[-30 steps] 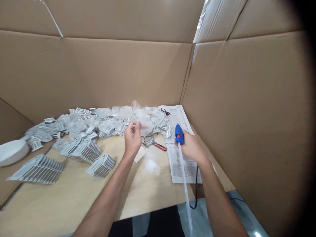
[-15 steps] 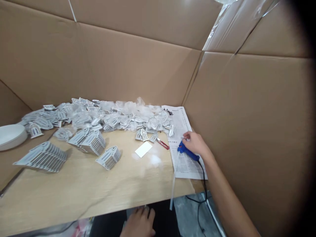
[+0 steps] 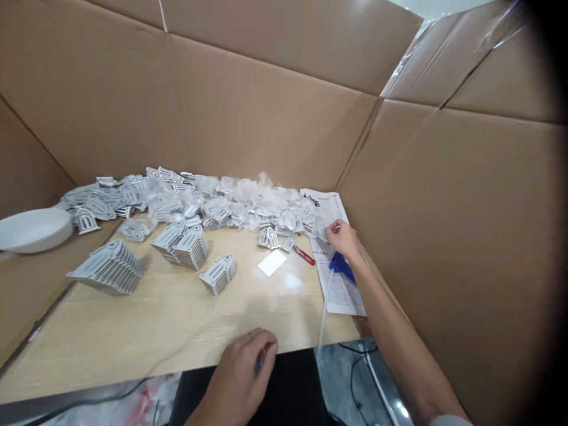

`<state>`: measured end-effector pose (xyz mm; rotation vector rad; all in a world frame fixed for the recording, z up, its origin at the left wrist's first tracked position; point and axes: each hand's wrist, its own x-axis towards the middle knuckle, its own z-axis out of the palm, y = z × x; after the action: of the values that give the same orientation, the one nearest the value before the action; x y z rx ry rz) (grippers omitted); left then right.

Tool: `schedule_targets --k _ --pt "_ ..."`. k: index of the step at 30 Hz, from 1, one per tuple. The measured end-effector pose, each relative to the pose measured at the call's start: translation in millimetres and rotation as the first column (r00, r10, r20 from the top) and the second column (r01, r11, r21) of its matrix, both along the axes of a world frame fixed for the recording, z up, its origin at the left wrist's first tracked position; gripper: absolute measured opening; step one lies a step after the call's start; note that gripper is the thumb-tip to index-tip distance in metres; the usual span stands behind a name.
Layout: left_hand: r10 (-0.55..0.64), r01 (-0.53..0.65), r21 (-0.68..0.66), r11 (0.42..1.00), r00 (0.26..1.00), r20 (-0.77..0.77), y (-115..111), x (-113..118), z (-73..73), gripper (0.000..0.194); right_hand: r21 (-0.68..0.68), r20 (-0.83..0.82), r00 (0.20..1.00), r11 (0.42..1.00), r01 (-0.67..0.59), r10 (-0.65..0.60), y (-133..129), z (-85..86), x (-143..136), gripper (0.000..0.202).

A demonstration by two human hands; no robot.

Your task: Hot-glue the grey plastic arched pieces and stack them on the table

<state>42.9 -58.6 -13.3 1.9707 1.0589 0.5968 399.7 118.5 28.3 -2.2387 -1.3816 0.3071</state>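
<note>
The newspaper sheet (image 3: 348, 299) lies on a pale wooden table (image 3: 186, 325), with cardboard walls (image 3: 275, 100) behind and right of it. On the sheet rests the blue glue gun (image 3: 341, 264), partly hidden by the right arm (image 3: 394, 331). The right hand (image 3: 345, 239) is over the sheet, fingertips narrow; I cannot tell whether they hold anything. Left of the sheet, by the table's near edge, the left hand (image 3: 246, 370) curls, its contents unclear. Arch-shaped pieces (image 3: 222, 210) heap farther left.
</note>
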Motion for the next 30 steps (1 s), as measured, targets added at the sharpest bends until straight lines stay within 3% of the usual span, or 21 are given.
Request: schedule_targets --k 6,10,14,17,18,19,20,21,22,23,25,27,29,30 --pt "0.075 -0.075 -0.022 0.997 0.997 0.022 20.6 3.4 -11.0 0.033 0.187 0.004 0.967 0.950 -0.250 0.254 -15.2 5.3 -28.7 0.019" --pt "0.087 -0.086 -0.025 0.996 0.995 0.044 21.6 6.0 -17.2 0.033 0.323 0.049 0.954 0.899 -0.297 0.297 -5.0 10.6 -47.9 0.013" --pt "0.149 -0.144 -0.046 0.988 0.981 0.126 17.0 2.2 -24.0 0.036 0.398 0.041 0.956 0.872 -0.284 0.292 -13.9 37.2 -55.8 0.017" --pt "0.301 -0.274 -0.142 0.951 0.928 0.219 14.9 -2.1 -28.6 0.039 0.303 -0.014 0.866 0.827 -0.473 0.500 -53.0 59.4 -69.3 0.020" --pt "0.361 -0.321 -0.187 0.928 0.898 0.251 14.7 -3.3 -29.7 0.042 0.216 -0.072 0.772 0.765 -0.607 0.632 -71.5 61.9 -78.0 0.020" --pt "0.414 -0.357 -0.235 0.904 0.865 0.281 14.7 -4.2 -30.7 0.044 0.088 -0.201 0.589 0.613 -0.785 0.783 -91.2 60.7 -88.8 0.017" --pt "0.455 -0.379 -0.277 0.883 0.835 0.309 14.6 -4.9 -31.5 0.046 0.009 -0.315 0.423 0.448 -0.894 0.850 -110.8 55.8 -101.3 0.013" --pt "0.480 -0.386 -0.312 0.868 0.812 0.332 14.5 -5.6 -32.2 0.048 -0.028 -0.373 0.316 0.330 -0.944 0.872 -128.7 47.8 -114.4 0.008" --pt "0.495 -0.386 -0.336 0.859 0.796 0.348 14.1 -6.1 -32.9 0.049 -0.055 -0.367 0.255 0.253 -0.966 0.894 -143.0 38.0 -127.1 0.004" --pt "0.499 -0.381 -0.350 0.856 0.788 0.360 13.7 -6.7 -33.4 0.050 -0.073 -0.335 0.256 0.246 -0.966 0.907 -152.2 27.9 -137.9 0.008" --pt "0.489 -0.366 -0.356 0.860 0.791 0.368 12.5 -7.9 -34.2 0.049 -0.089 -0.250 0.352 0.340 -0.936 0.902 -150.0 11.7 -149.6 0.015" --pt "0.467 -0.351 -0.343 0.872 0.807 0.362 11.9 -8.9 -34.0 0.048 -0.066 -0.151 0.527 0.523 -0.850 0.837 -118.8 5.6 -145.0 0.009" --pt "0.445 -0.346 -0.312 0.885 0.826 0.347 11.9 -8.7 -32.4 0.047 0.007 -0.007 0.724 0.724 -0.689 0.689 -67.6 7.8 -127.5 0.021" --pt "0.434 -0.348 -0.287 0.893 0.835 0.338 11.7 -8.2 -31.0 0.045 0.056 0.060 0.794 0.792 -0.608 0.606 -39.8 9.8 -116.8 0.025"
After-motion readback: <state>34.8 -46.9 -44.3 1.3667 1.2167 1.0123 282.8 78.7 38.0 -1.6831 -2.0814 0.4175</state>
